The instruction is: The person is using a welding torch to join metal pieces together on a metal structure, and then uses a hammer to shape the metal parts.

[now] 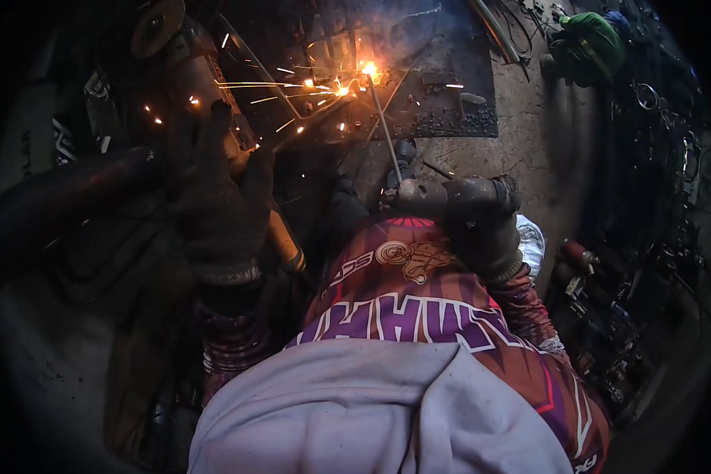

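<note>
My right hand (pixel 482 233), in a dark glove, is closed around a welding electrode holder (pixel 425 194). A thin welding rod (pixel 385 125) slants up from the holder. At the rod's far end a bright arc (pixel 370 69) burns on dark metal pieces, and sparks fly left. My left hand (pixel 217 197), also gloved, is raised with its fingers stretched and its thumb apart, holding nothing that I can see. Beside and partly behind it lies an angle grinder with an orange body (pixel 283 241) and a round disc (pixel 158 28). Whether the glove touches the grinder, I cannot tell.
A dark metal plate (pixel 474 118) lies beneath the work on the concrete floor (pixel 525 154). At the left, a thick dark pipe (pixel 71 189) reaches toward my left glove. A green bundle (pixel 588 49) lies at the upper right, with cluttered tools (pixel 616 316) along the right side.
</note>
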`<action>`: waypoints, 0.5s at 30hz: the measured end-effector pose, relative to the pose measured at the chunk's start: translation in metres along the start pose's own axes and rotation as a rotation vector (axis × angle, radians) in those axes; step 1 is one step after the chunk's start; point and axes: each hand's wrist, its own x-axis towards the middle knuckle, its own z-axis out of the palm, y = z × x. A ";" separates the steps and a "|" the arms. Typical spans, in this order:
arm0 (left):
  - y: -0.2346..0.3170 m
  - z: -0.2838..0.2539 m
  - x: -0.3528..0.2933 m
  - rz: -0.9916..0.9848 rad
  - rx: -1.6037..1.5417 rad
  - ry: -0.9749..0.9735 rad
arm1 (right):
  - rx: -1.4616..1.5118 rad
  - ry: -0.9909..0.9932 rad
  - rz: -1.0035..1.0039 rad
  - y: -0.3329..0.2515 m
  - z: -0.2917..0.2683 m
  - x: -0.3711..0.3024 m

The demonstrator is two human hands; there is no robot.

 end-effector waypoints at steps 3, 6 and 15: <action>0.001 0.003 -0.002 -0.100 -0.067 -0.037 | 0.155 -0.054 0.072 0.004 0.001 -0.001; 0.001 -0.001 0.000 -0.048 -0.056 -0.009 | 0.035 -0.032 -0.024 0.005 0.001 -0.002; -0.001 -0.002 -0.001 -0.011 0.117 -0.012 | 0.042 -0.057 0.032 0.010 0.005 -0.007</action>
